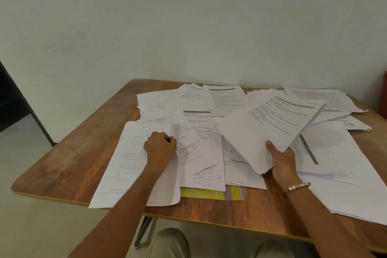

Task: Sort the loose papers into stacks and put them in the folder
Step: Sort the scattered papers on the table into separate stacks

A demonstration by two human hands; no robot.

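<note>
**Paper all over the table, a sheaf in my right hand**

From the camera on my head, the table (69, 165) was a warm brown wood-grain slab with rounded corners and a thin pale edge, smooth and slightly glossy. Nearly all of its middle and right side lay under loose papers (196, 107): thin white printed sheets, flat but fanned at every angle, overlapping one another, some with grey header bars and lines of small type, some with handwriting near the front. A few corners curled up. Under the front of the heap, close to my side of the table, the folder (206, 194) showed as a yellow strip with a clear plastic edge, mostly buried by the sheets on top of it.

My left hand (160, 146) rested on the heap left of centre, fingers curled and pinching the edge of a lifted sheet (184, 142) with diagrams on it, while a larger worksheet (134, 165) lay beneath my wrist and hung over the table's front edge.

My right hand (282, 161) gripped a sheaf of sheets (263, 130) by its lower corner, thumb on top and fingers underneath, the sheaf raised and tilted above the pile. A metal bracelet (296, 187) sat on that wrist.
</note>
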